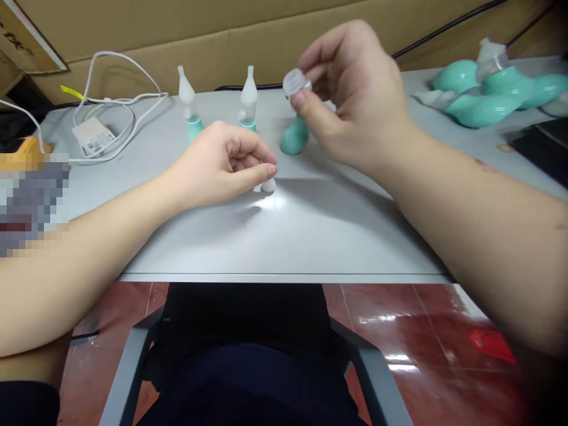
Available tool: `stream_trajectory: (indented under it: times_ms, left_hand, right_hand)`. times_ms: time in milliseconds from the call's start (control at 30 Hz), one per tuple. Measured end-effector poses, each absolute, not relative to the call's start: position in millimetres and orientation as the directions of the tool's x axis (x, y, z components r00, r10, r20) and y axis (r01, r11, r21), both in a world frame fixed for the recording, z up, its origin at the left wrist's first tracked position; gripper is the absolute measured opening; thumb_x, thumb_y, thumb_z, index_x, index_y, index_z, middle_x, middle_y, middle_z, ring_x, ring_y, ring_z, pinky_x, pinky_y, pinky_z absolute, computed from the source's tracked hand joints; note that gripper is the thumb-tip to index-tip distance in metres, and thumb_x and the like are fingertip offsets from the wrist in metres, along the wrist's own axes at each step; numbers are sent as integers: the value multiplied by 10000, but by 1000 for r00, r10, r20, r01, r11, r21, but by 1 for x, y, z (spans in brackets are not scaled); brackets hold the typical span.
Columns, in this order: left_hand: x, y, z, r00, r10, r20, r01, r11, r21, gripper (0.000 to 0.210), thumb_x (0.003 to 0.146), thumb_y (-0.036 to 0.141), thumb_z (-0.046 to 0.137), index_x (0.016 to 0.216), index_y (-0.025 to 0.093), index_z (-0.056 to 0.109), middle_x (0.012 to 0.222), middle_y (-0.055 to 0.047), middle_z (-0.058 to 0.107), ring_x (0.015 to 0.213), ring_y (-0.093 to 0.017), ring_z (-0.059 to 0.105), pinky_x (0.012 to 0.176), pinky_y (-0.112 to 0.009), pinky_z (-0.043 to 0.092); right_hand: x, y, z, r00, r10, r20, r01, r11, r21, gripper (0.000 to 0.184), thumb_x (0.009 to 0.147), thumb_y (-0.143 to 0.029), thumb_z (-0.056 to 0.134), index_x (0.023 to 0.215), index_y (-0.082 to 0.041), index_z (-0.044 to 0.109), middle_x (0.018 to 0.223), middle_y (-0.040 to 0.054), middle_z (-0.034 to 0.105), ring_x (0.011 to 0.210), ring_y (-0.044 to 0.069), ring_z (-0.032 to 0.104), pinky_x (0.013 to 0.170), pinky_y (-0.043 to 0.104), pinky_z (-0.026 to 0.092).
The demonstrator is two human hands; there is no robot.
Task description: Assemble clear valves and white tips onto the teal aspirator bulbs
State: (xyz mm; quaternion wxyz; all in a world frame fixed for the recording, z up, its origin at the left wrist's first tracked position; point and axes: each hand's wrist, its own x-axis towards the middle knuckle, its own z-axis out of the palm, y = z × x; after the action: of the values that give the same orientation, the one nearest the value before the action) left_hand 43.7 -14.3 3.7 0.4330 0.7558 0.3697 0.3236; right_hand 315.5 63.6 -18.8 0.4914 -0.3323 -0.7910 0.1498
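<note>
Between the thumb and fingers of my right hand [355,97] is a small transparent plastic piece [295,84], raised above the table. Below it a teal rubber bulb [294,139] stands on the table, its top partly covered by my hand. My left hand [231,160] is closed in a pinch on a white silicone tip [268,186] low over the tabletop; the fingers hide most of the tip. Behind my left hand stand two nasal aspirators, a left one [187,97] and a right one [249,97], each with a white tip, transparent middle and teal base.
Several teal bulbs [483,106] with transparent and white parts lie at the back right, by a dark flat object [544,148]. A white adapter [94,136] and looped white cable [133,145] lie at the left. Cardboard [213,47] stands behind the grey table [284,248].
</note>
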Motion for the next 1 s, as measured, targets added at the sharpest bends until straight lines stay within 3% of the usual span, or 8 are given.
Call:
stream_trajectory:
  times_ms: [100, 233, 433, 567, 733, 933, 1000]
  left_hand:
    - [42, -15, 5, 527, 833, 171, 284, -361, 888, 72, 1040, 164, 973, 1010, 176, 909, 932, -59, 929, 808, -169, 884, 722, -249, 675]
    - [41, -13, 4, 520, 835, 181, 291, -372, 882, 96, 1038, 196, 999, 1022, 182, 906, 937, -59, 922, 831, -183, 896, 745, -265, 701]
    - [43, -11, 3, 471, 858, 205, 292, -371, 882, 104, 1068, 138, 926, 989, 200, 898, 833, -10, 850, 766, -158, 858, 694, -245, 661]
    - [43, -11, 4, 417, 886, 204, 323, -354, 878, 203, 1071, 311, 1054, 1043, 206, 882, 845, -20, 843, 725, -165, 827, 662, -270, 674]
    - [46, -17, 12, 342, 923, 178, 292, -284, 913, 443, 1006, 534, 1153, 1169, 220, 887, 1077, -40, 931, 788, -174, 861, 639, -280, 696]
    - [50, -22, 17, 498, 860, 113, 160, -220, 962, 253, 1068, 289, 1091, 1139, 208, 863, 957, -13, 892, 916, -197, 936, 752, -255, 737]
    - [49, -21, 15, 468, 876, 115, 180, -222, 958, 259, 1071, 284, 1081, 1146, 204, 847, 959, -13, 888, 919, -213, 954, 765, -261, 747]
  right_hand:
    - [316, 61, -19, -322, 714, 622, 413, 697, -586, 304, 1024, -349, 967, 1300, -396, 849, 1236, 10, 868, 1043, 276, 798, 1017, 481, 715]
    - [321, 59, -16, -337, 744, 577, 463, 665, -586, 176, 1018, -349, 1005, 1130, -466, 938, 1221, -3, 887, 1036, 278, 808, 1039, 481, 740]
    - [325, 65, -19, -346, 683, 643, 487, 716, -499, 242, 1059, -288, 1005, 1247, -439, 986, 1228, 19, 892, 1045, 261, 831, 1010, 450, 750]
    - [325, 59, -13, -328, 666, 670, 464, 731, -500, 247, 1067, -303, 1043, 1288, -404, 1001, 1277, 26, 920, 1013, 248, 871, 981, 456, 775]
    - [315, 31, -3, -240, 668, 704, 320, 739, -592, 265, 1107, -513, 1058, 1349, -447, 975, 1284, 0, 924, 1150, 272, 932, 1038, 440, 826]
    - [296, 18, -16, -221, 541, 811, 144, 841, -522, 455, 1200, -435, 919, 1646, -508, 866, 1503, -116, 858, 1284, 166, 880, 1152, 456, 858]
    - [292, 19, -15, -216, 561, 800, 99, 827, -553, 486, 1204, -404, 879, 1677, -510, 838, 1789, -167, 759, 1312, 148, 818, 1173, 459, 856]
